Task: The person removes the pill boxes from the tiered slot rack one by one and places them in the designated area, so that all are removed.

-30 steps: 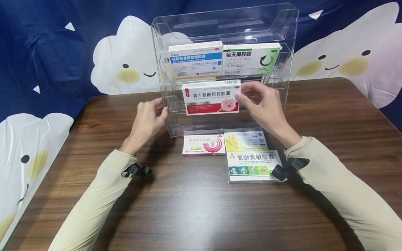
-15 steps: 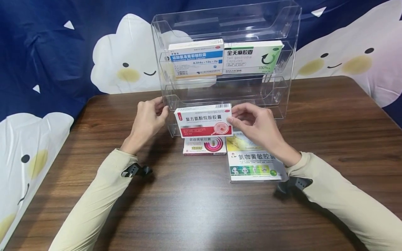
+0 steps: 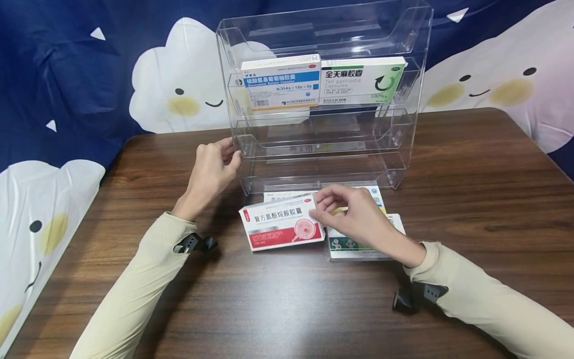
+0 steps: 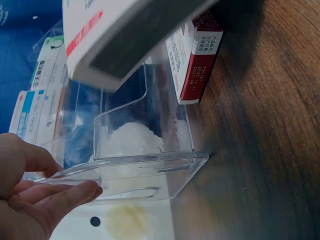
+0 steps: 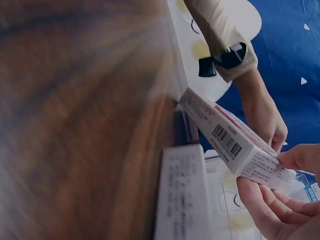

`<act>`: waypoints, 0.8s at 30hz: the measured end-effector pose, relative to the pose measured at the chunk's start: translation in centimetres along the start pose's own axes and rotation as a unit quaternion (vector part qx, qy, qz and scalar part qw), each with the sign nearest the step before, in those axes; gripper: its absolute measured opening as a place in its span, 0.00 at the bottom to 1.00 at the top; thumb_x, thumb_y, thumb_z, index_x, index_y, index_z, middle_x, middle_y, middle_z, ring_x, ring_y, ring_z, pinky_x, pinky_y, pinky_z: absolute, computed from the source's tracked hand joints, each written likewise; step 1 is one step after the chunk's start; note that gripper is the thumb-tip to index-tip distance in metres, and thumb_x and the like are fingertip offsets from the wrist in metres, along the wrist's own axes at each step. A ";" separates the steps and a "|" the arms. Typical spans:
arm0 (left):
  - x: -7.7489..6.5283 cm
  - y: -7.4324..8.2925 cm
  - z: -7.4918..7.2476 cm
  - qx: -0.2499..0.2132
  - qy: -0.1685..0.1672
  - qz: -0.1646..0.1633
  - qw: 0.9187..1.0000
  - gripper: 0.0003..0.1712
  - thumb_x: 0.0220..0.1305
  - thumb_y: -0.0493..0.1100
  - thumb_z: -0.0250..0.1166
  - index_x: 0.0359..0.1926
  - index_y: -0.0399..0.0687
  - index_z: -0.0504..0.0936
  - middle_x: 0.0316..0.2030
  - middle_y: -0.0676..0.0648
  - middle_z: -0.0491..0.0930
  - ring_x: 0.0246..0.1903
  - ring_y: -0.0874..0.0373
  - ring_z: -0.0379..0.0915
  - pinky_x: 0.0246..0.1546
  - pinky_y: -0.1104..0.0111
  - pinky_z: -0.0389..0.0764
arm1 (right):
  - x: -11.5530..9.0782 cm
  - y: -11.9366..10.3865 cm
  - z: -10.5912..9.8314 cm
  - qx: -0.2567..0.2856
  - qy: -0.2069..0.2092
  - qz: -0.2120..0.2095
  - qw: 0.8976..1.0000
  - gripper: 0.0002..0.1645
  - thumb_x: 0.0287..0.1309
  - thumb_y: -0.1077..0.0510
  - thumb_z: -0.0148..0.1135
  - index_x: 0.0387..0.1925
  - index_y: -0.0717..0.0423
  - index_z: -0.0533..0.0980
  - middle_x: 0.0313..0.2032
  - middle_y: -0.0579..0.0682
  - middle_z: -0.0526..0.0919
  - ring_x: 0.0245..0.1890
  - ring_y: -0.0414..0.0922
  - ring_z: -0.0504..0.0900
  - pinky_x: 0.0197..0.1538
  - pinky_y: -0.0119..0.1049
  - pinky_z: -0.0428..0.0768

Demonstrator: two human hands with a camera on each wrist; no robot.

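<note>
My right hand [image 3: 354,214] pinches the right end of a white-and-red medicine box [image 3: 282,224], thumb in front and fingers behind. The box is tilted, held over the boxes on the table in front of the rack; its barcode side shows in the right wrist view. My left hand [image 3: 211,169] grips the left side panel of a clear acrylic display rack [image 3: 323,147], thumb and fingers on either side of the panel edge in the left wrist view. A blue-and-white box [image 3: 282,85] and a green-and-white box [image 3: 362,82] stand side by side on an upper tier.
On the wooden table [image 3: 251,304], a white box with a green band [image 3: 358,252] lies partly under my right hand. Behind it is a yellow-and-white box [image 3: 374,194], partly covered. A pink-and-white box [image 3: 287,195] is mostly hidden by the held one. A cloud-patterned blue curtain [image 3: 67,89] hangs behind.
My right hand has brought the white-and-red box down and toward me from the rack's lower tier, tilting it. My left hand has stayed on the rack's side.
</note>
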State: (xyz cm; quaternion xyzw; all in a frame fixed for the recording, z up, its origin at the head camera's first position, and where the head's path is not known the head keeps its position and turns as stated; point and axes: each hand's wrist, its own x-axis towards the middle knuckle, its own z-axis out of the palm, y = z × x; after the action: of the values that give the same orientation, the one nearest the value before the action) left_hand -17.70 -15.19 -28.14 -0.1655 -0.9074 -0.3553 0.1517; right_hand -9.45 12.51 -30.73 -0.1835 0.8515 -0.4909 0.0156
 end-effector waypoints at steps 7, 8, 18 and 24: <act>0.0 0.0 0.0 0.004 -0.001 0.000 1.000 0.16 0.60 0.31 0.56 0.48 0.29 0.81 0.40 0.35 0.84 0.41 0.50 0.83 0.41 0.60 0.83 | -1.0 0.0 0.4 0.036 -0.056 0.053 0.996 0.19 0.53 0.61 0.68 0.47 0.61 0.76 0.27 0.46 0.84 0.26 0.41 0.85 0.34 0.32 0.81; 0.0 0.0 0.0 0.005 -0.001 0.000 1.000 0.16 0.60 0.31 0.56 0.48 0.29 0.81 0.40 0.35 0.84 0.41 0.50 0.83 0.41 0.60 0.83 | -1.1 0.1 0.4 0.052 -0.065 0.060 0.995 0.20 0.53 0.61 0.67 0.48 0.62 0.75 0.27 0.47 0.84 0.25 0.43 0.85 0.33 0.33 0.82; 0.0 0.1 -0.1 0.006 -0.002 -0.004 1.000 0.16 0.61 0.31 0.55 0.48 0.28 0.81 0.40 0.34 0.83 0.41 0.49 0.83 0.42 0.60 0.83 | -1.4 0.3 0.6 0.099 -0.096 0.083 0.987 0.24 0.55 0.61 0.67 0.52 0.65 0.72 0.27 0.52 0.84 0.22 0.47 0.85 0.29 0.39 0.85; 0.1 0.0 0.0 0.003 -0.001 -0.002 1.000 0.16 0.60 0.31 0.55 0.47 0.27 0.81 0.40 0.34 0.83 0.42 0.48 0.83 0.43 0.60 0.83 | -1.5 0.3 0.6 -0.008 -0.079 0.044 0.996 0.25 0.55 0.58 0.68 0.53 0.61 0.72 0.21 0.44 0.81 0.18 0.39 0.80 0.26 0.32 0.81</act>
State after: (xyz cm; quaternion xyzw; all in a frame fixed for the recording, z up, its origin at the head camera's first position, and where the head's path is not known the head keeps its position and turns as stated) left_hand -17.73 -15.17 -28.07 -0.1636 -0.9089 -0.3531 0.1501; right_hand -8.08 12.66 -31.54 -0.1844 0.8588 -0.4668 0.1026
